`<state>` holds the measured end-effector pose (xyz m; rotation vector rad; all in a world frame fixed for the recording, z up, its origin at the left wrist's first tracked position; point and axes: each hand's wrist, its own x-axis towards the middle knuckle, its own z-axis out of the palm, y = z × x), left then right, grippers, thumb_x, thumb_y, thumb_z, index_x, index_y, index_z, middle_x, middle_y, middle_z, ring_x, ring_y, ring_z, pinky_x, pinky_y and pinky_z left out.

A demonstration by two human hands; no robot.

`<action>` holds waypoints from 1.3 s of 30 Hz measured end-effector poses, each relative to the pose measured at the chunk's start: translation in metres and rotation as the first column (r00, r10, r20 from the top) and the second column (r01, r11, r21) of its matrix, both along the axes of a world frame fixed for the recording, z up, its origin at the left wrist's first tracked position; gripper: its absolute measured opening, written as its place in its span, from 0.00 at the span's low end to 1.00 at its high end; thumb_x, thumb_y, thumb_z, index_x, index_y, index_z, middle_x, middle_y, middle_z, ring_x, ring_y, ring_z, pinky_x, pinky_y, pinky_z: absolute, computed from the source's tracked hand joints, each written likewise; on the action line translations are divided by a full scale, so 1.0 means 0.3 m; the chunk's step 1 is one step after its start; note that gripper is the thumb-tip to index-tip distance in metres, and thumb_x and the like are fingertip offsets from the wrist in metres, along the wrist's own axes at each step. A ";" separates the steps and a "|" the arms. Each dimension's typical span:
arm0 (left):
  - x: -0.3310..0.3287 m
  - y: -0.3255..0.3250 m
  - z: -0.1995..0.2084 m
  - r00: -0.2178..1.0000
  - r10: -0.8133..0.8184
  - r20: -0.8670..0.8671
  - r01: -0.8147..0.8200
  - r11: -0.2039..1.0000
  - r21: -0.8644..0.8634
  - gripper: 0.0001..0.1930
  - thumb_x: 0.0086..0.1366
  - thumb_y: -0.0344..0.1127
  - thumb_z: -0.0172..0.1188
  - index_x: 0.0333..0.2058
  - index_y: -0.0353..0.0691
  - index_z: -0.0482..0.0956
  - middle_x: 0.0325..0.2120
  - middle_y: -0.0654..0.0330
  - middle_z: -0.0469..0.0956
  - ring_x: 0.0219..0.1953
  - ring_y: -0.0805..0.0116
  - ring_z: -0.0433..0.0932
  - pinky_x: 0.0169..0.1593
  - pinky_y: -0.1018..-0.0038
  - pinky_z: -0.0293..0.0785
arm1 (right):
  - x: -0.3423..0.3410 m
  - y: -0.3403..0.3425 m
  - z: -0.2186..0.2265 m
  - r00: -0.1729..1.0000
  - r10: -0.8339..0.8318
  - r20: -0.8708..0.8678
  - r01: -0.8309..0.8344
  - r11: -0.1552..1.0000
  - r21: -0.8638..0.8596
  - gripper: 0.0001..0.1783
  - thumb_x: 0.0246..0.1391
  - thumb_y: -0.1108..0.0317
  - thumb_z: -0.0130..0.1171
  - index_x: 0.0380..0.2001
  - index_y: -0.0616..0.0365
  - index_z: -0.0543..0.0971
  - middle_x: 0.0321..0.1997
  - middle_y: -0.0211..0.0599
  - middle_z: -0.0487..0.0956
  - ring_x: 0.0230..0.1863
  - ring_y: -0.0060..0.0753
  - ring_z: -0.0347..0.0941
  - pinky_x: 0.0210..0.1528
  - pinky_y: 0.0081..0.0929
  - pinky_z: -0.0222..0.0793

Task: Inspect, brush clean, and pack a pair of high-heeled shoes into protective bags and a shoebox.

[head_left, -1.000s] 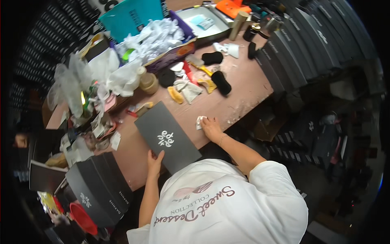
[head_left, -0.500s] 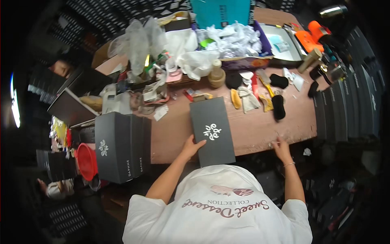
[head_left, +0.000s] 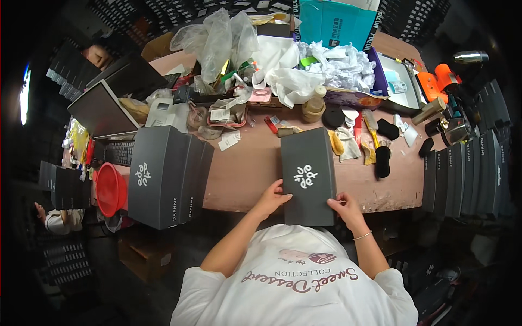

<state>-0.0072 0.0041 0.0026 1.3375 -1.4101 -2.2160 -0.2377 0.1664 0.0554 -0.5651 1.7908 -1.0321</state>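
A closed dark grey shoebox (head_left: 308, 149) with a white printed mark lies lengthwise before me at the table's front edge. My left hand (head_left: 272, 200) grips its left side near the front corner, thumb on the lid and the other fingers along the edge. At the opposite side, my right hand (head_left: 346, 208) pinches the right edge of the box close to its near end. Some fingertips of both hands are hidden against the box sides. Just past its far end are a small tan roll (head_left: 289, 131) and a yellow pad (head_left: 335, 143).
Larger grey boxes (head_left: 157, 179) stand at the left, beside a red basin (head_left: 111, 189) and a monitor (head_left: 103, 111). More shoeboxes (head_left: 459, 174) stand in a row at the right. Behind are a bottle (head_left: 314, 107), black sponges (head_left: 383, 162), a brush (head_left: 371, 120) and crumpled white paper (head_left: 342, 68).
My right hand has moved left from the table's front edge to the shoebox and closed on its side. The left hand stays on the box. The whole view has shifted slightly.
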 end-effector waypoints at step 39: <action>0.064 0.101 -0.029 0.953 0.295 -0.071 -0.298 0.865 -0.403 0.07 0.62 0.30 0.59 0.36 0.33 0.76 0.29 0.60 0.78 0.31 0.73 0.74 0.37 0.73 0.72 | -0.058 -0.319 -0.149 0.374 0.260 -0.890 -0.429 0.899 0.083 0.39 0.48 0.75 0.59 0.65 0.59 0.59 0.55 0.63 0.69 0.53 0.59 0.70 0.56 0.45 0.67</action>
